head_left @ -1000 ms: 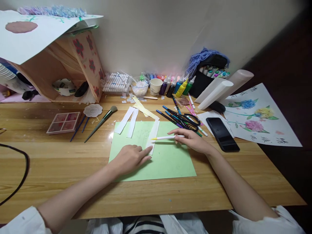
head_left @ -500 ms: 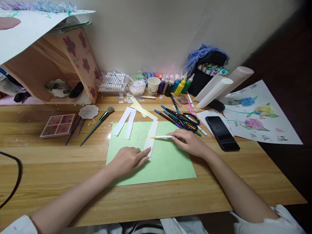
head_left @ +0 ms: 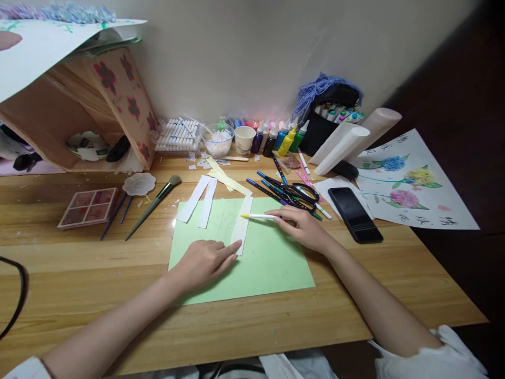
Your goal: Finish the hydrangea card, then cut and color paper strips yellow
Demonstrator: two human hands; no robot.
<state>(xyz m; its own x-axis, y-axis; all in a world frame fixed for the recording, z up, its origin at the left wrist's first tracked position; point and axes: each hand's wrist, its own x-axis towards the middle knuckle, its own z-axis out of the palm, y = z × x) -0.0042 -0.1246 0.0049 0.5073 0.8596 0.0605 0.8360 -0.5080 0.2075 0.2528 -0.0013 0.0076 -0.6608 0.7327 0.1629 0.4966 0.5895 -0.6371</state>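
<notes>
A white paper strip (head_left: pixel 243 227) lies slanted on a sheet of green paper (head_left: pixel 272 263). My left hand (head_left: pixel 203 266) rests flat on the green sheet, open, its stretched index finger pressing the strip's lower end. Between the fingers of my right hand (head_left: pixel 302 226) is a white marker (head_left: pixel 260 216) with a yellow tip, held nearly level. Its tip is over the strip, where faint yellow shows. Two more white strips (head_left: pixel 194 198) lie at the sheet's upper left, and yellow strips (head_left: pixel 229 179) lie crossed behind it.
Black-handled scissors (head_left: pixel 303 197) and several pens lie just beyond my right hand. A phone (head_left: pixel 355 215) is to the right. On the left are a large brush (head_left: pixel 153 208) and a palette (head_left: pixel 89 207). Paint bottles (head_left: pixel 287 141) and a paper cup (head_left: pixel 245 140) stand by the wall.
The marker's tip has moved slightly up and left over the strip, and faint yellow is now visible there. My left hand still presses the strip. The whole view has shifted slightly.
</notes>
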